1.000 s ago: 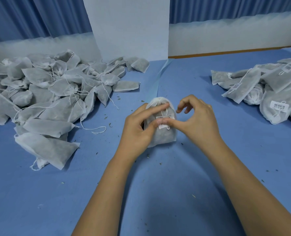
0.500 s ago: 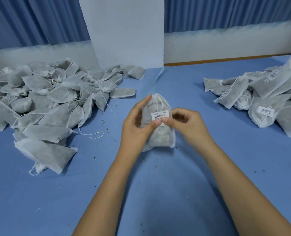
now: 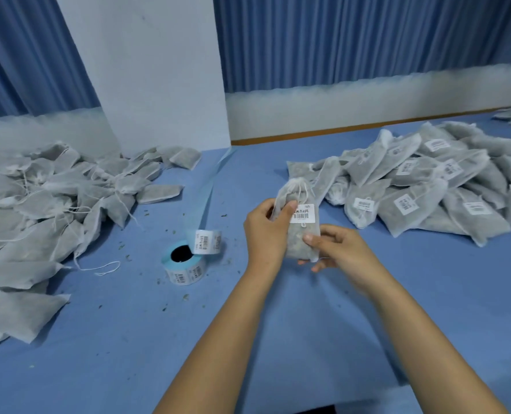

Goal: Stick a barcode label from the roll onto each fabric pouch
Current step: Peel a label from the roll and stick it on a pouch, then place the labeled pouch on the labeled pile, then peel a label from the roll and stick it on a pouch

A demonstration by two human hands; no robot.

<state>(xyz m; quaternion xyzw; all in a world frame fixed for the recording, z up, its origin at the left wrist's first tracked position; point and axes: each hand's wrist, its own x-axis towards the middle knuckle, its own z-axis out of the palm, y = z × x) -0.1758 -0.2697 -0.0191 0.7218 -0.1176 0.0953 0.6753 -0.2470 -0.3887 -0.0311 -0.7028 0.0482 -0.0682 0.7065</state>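
Note:
I hold a white fabric pouch (image 3: 298, 238) upright above the blue table, with a barcode label (image 3: 303, 213) stuck on its front. My left hand (image 3: 266, 231) grips the pouch's left side, thumb just left of the label. My right hand (image 3: 339, 253) holds its lower right corner from below. The label roll (image 3: 185, 265) lies on the table left of my hands, its blue backing strip (image 3: 211, 191) trailing away toward the white panel. Unlabelled pouches (image 3: 57, 210) are heaped at the left; labelled pouches (image 3: 427, 180) are piled at the right.
A white upright panel (image 3: 155, 70) stands at the back of the blue table (image 3: 308, 339). Blue curtains hang behind it. Small dark crumbs are scattered around the roll. A loose white string (image 3: 107, 268) lies beside the left heap.
The pouch has been lifted and carried right, toward the labelled pile. My right hand has dropped from the label to the pouch's lower corner. The label roll has come into view.

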